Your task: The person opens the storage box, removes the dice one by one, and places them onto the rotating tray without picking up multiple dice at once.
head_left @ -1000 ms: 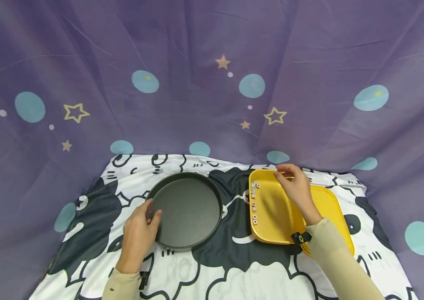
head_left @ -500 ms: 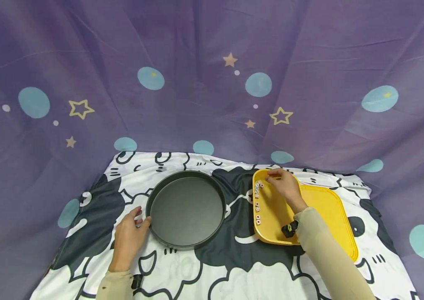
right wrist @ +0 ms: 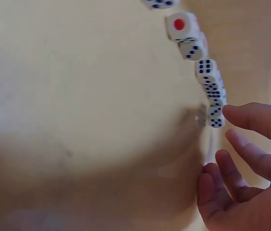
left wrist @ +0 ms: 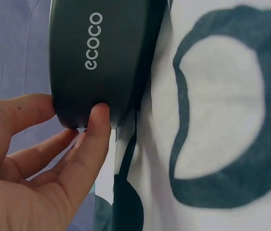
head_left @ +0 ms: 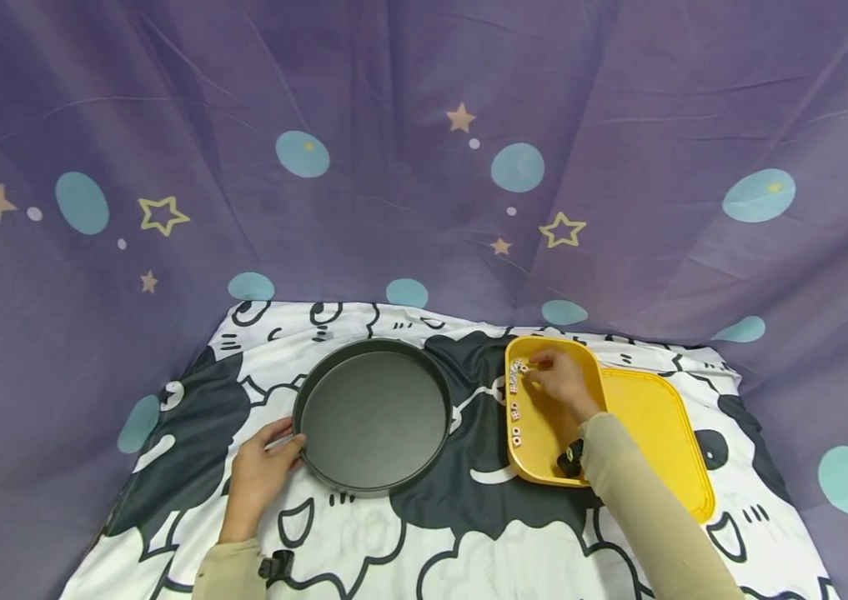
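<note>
In the head view my left hand (head_left: 262, 475) is at the left side of a round dark tray (head_left: 374, 421). Up close, its fingertips touch the outer wall of that tray (left wrist: 99, 77), which bears the word "ecoco". My right hand (head_left: 562, 383) is inside a yellow rectangular box (head_left: 544, 477). White dice (head_left: 515, 387) stand in a row along the box's left wall. The right wrist view has one fingertip beside the end of the row of dice (right wrist: 215, 113), with red and blue pips. The other fingers are spread apart, with nothing visible between them.
A yellow lid-like panel (head_left: 656, 433) lies partly behind the right forearm, beside the box. Beneath everything is a black-and-white cartoon cloth (head_left: 363, 542). A purple curtain (head_left: 393, 167) with stars and blue ovals rises behind.
My right hand has moved left and down into the box, towards the dice. The left hand has shifted slightly left from over the tray's rim to its outer side.
</note>
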`<control>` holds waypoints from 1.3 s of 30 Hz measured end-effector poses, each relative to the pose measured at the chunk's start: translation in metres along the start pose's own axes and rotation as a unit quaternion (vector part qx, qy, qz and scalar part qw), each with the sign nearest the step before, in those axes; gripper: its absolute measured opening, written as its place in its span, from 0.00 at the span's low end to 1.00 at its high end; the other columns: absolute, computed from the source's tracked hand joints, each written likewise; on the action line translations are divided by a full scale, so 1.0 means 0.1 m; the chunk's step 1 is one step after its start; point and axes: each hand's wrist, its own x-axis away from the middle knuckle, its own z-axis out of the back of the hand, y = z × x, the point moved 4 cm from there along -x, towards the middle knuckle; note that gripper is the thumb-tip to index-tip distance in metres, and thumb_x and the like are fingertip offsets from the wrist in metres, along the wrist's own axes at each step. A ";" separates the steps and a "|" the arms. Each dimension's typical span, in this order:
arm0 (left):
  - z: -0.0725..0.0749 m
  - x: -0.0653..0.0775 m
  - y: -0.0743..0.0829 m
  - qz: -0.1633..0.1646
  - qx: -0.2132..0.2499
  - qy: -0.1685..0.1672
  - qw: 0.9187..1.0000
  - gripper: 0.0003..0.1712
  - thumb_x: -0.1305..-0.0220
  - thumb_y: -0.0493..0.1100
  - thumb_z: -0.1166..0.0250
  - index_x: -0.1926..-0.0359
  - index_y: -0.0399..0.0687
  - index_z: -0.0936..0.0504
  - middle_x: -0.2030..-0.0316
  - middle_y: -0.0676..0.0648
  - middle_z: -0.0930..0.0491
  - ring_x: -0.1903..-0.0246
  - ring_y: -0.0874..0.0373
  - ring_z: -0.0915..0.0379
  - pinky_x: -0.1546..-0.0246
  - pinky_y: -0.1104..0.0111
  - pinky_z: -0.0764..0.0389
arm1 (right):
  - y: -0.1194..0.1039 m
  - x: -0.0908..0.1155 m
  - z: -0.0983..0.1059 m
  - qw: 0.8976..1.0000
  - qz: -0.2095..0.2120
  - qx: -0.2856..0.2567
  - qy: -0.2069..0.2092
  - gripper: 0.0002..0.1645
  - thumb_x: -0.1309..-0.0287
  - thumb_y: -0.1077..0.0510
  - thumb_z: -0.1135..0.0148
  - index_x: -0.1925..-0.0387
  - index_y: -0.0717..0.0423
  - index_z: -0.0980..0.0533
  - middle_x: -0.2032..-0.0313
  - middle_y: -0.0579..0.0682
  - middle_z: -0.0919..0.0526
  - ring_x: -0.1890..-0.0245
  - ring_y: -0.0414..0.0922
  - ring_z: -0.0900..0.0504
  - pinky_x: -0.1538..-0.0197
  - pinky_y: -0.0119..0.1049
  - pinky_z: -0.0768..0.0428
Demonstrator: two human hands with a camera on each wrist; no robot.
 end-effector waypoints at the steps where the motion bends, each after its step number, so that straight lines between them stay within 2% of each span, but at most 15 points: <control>1: 0.00 0.00 -0.01 0.003 0.007 -0.003 1.000 0.27 0.31 0.39 0.35 0.35 0.34 0.27 0.40 0.34 0.24 0.60 0.65 0.17 0.61 0.69 0.13 | 0.01 0.00 -0.02 1.000 -0.004 0.004 -0.002 0.18 0.47 0.62 0.27 0.55 0.67 0.19 0.59 0.61 0.16 0.58 0.54 0.21 0.57 0.38 0.21; 4: 0.00 0.00 -0.02 0.010 0.020 -0.007 1.000 0.27 0.31 0.39 0.35 0.34 0.34 0.27 0.40 0.34 0.24 0.58 0.65 0.18 0.59 0.69 0.13 | 0.04 -0.01 -0.06 1.000 -0.019 0.008 -0.004 0.18 0.47 0.61 0.27 0.55 0.66 0.18 0.59 0.60 0.16 0.58 0.53 0.21 0.56 0.39 0.21; 8: 0.00 0.00 -0.03 0.013 0.025 -0.006 1.000 0.27 0.31 0.39 0.35 0.34 0.34 0.27 0.40 0.33 0.24 0.55 0.61 0.18 0.58 0.69 0.14 | 0.05 -0.01 -0.10 0.999 -0.030 0.012 0.002 0.17 0.47 0.60 0.26 0.56 0.65 0.18 0.60 0.58 0.16 0.61 0.53 0.22 0.57 0.40 0.22; 14: -0.01 -0.01 -0.06 0.015 0.033 -0.006 0.999 0.27 0.31 0.39 0.35 0.34 0.34 0.28 0.39 0.33 0.25 0.54 0.61 0.18 0.58 0.69 0.14 | 0.07 -0.01 -0.13 0.999 -0.030 0.018 0.015 0.15 0.46 0.60 0.27 0.59 0.64 0.17 0.62 0.57 0.15 0.63 0.52 0.21 0.59 0.38 0.24; 24: 0.00 -0.02 -0.06 0.012 0.045 -0.008 0.999 0.26 0.31 0.38 0.35 0.35 0.35 0.27 0.40 0.34 0.24 0.59 0.70 0.19 0.57 0.69 0.14 | 0.06 -0.03 -0.10 0.999 -0.031 0.001 0.024 0.13 0.46 0.60 0.27 0.61 0.65 0.17 0.64 0.57 0.14 0.66 0.50 0.22 0.65 0.33 0.24; 29: 0.00 -0.02 -0.06 0.013 0.053 -0.011 0.998 0.26 0.31 0.38 0.35 0.34 0.34 0.27 0.40 0.33 0.25 0.59 0.71 0.20 0.57 0.68 0.14 | -0.03 -0.01 -0.01 0.999 -0.035 -0.015 0.030 0.13 0.43 0.59 0.28 0.60 0.65 0.17 0.62 0.57 0.15 0.67 0.50 0.23 0.68 0.32 0.24; 36: 0.01 -0.02 -0.07 0.012 0.051 -0.011 0.999 0.27 0.31 0.38 0.35 0.34 0.34 0.28 0.39 0.33 0.25 0.58 0.70 0.19 0.57 0.69 0.14 | -0.28 0.03 0.13 0.999 -0.004 -0.020 0.044 0.15 0.40 0.58 0.30 0.55 0.64 0.17 0.57 0.59 0.15 0.59 0.53 0.21 0.58 0.38 0.21; 39: 0.00 -0.02 -0.08 0.013 0.058 -0.014 0.998 0.26 0.31 0.38 0.35 0.34 0.34 0.28 0.39 0.33 0.25 0.60 0.72 0.20 0.57 0.68 0.14 | -0.44 0.06 0.18 0.999 0.010 -0.028 0.044 0.15 0.40 0.57 0.30 0.54 0.62 0.17 0.57 0.58 0.15 0.58 0.53 0.21 0.57 0.39 0.20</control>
